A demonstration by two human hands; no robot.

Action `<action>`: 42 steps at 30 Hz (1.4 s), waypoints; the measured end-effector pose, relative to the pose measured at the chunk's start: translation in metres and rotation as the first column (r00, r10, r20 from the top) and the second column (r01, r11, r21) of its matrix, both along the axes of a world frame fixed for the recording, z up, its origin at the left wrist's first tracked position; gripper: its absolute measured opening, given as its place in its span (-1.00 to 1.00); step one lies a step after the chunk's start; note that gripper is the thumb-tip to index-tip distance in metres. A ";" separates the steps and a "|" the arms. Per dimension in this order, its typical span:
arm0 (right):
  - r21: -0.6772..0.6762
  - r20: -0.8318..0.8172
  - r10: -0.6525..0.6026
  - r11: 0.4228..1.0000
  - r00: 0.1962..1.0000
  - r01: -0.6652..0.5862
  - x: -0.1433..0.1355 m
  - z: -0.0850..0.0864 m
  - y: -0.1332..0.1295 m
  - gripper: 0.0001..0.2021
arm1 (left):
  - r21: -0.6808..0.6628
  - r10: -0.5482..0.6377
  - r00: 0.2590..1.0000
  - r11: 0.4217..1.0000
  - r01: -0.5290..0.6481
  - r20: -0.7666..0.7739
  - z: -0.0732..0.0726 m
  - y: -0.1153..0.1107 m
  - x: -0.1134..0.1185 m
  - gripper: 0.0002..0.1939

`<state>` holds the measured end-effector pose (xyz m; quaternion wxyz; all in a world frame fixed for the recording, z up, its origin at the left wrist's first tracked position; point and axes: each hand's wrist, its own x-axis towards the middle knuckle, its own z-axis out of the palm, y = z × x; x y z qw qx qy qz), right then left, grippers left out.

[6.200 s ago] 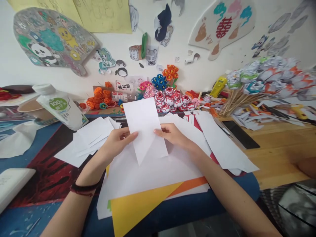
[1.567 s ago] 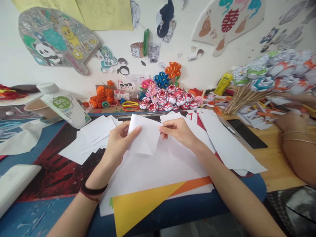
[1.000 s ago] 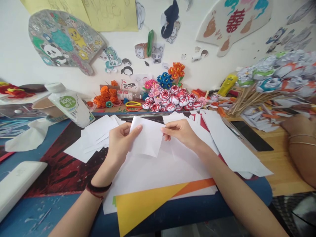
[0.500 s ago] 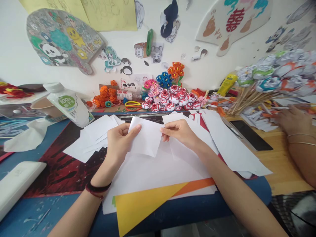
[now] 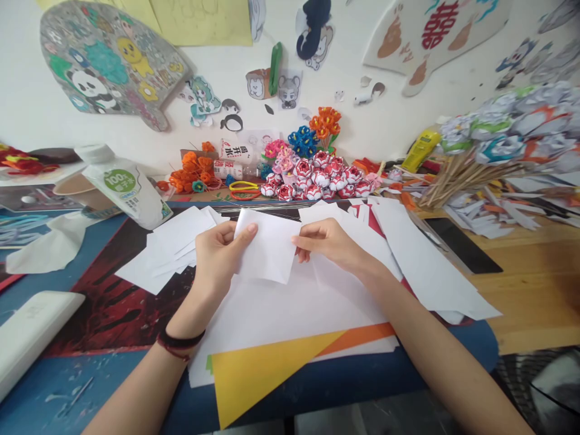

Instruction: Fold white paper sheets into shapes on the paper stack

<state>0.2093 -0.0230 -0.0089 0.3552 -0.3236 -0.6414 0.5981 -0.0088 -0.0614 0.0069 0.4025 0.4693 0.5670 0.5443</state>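
From the left: a white bottle [image 5: 124,190] stands beside loose sheets [image 5: 165,248], fanned over a dark red mat [image 5: 104,308] on the blue counter [image 5: 86,386]. Next comes my left hand [image 5: 222,257], gripping a small white paper [image 5: 269,244], thumb flat on its front near the upper left, fingers tucked behind. The paper is at the middle, raised above a large white sheet [image 5: 290,314], its lower edge free. It looks doubled over along the left — I cannot tell how many layers there are. Below, a yellow sheet [image 5: 263,374] juts towards me. My right hand [image 5: 324,241] pinches the paper's right edge between thumb and fingertips.

To do this well, I judge, the left thumb should steady the paper while the right fingertips bring edges and corners level — a light pinch is best, since a hard squeeze could set a crooked crease. Both hands need equal height, or the paper may twist. Further right, long sheets [image 5: 426,263] lie beside a black phone [image 5: 464,246].
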 end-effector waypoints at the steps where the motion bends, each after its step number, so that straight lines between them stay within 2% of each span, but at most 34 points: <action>1: -0.009 0.007 0.011 1.000 1.000 -0.011 -0.001 0.000 -0.001 -0.62 | 0.000 0.001 1.000 1.000 -0.001 0.002 0.000 0.000 0.000 -0.63; 23: 0.019 0.034 0.003 1.000 0.999 -0.003 -0.002 -0.004 -0.001 -0.65 | 0.024 -0.030 0.999 0.999 0.029 0.030 -0.001 0.000 0.000 -0.59; 27: 0.039 0.025 -0.025 0.999 0.999 0.024 0.000 -0.005 0.001 -0.66 | -0.056 -0.134 0.990 0.989 0.136 0.035 0.004 0.001 -0.003 -0.57; 32: 0.071 0.055 -0.079 0.995 0.995 0.075 0.006 0.000 0.004 -0.66 | -0.197 -0.352 0.936 0.918 0.345 -0.001 0.007 0.004 -0.008 -0.53; 35: 0.082 0.062 -0.090 0.993 0.994 0.085 0.009 0.002 0.005 -0.65 | -0.241 -0.381 0.923 0.901 0.360 -0.045 0.006 0.005 -0.011 -0.59; 42: 0.074 0.058 -0.081 0.994 0.995 0.076 0.010 -0.001 0.008 -0.65 | -0.239 -0.364 0.921 0.915 0.326 -0.137 0.004 0.005 -0.011 -0.59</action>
